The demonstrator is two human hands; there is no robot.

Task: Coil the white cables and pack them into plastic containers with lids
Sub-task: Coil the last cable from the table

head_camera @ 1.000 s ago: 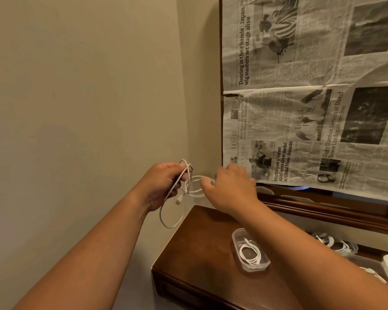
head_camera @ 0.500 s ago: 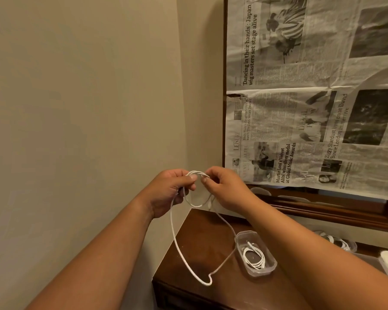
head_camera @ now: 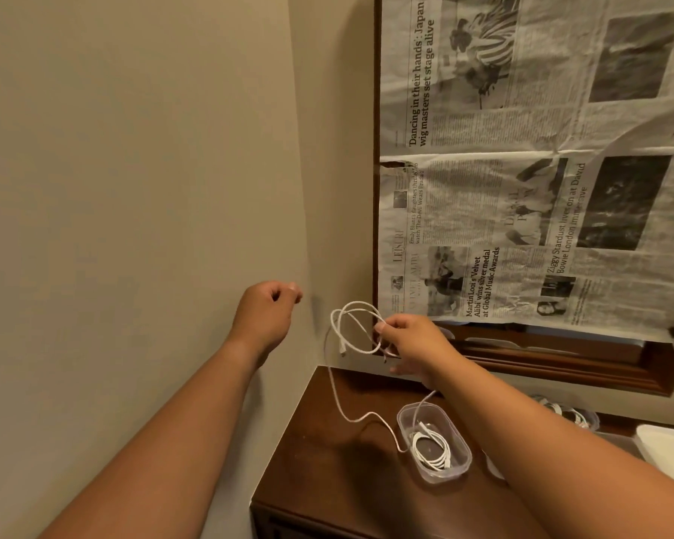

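1. Since half a second ago the left hand (head_camera: 267, 313) has let go of the white cable (head_camera: 353, 304) and drawn off to the left, toward the wall; the two hands, then close together on the loops, are now well apart.
2. That left hand is in the air with its fingers curled in and the thumb against the fingertips, holding nothing.
3. Right hand (head_camera: 415, 340) alone pinches the gathered loops between thumb and fingers, above the far edge of the table (head_camera: 327, 472).
4. From the pinch a few loose loops stand up and to the left. One connector end dangles just below them.
5. A long strand drops to the table, which it did not reach before, and trails across the dark wood to the open plastic container (head_camera: 403, 422).
6. Inside that container lies another coiled cable (head_camera: 438, 461).
7. Behind the right forearm, farther right on the table, a second container (head_camera: 574, 416) with cable in it is partly hidden.
8. Sheets of newspaper (head_camera: 522, 188) cover the panel inside the wooden frame (head_camera: 561, 363) behind the table.
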